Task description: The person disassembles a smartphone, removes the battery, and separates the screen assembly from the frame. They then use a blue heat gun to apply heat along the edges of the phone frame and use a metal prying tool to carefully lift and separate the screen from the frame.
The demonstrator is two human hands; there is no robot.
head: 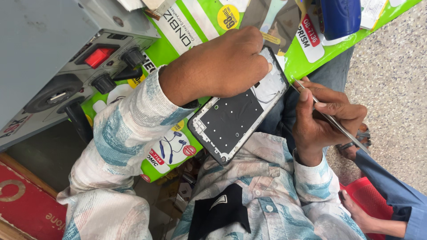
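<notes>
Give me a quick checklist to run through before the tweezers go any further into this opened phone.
1. Black opened phone frame held down: ok, the left hand presses on its upper end.
2. Thin metal tweezers gripped: ok, pinched in the right hand.
3. Tweezer tip at the frame: ok, it meets the phone's right edge near the top.
4. Spot under the tip visible: cannot tell, the left fingers cover part of the white upper section.
5. Frame fully supported: not ok, its lower end hangs off the green printed table cover over the lap.
6. Grey box with a red switch clear of the hands: ok.
</notes>
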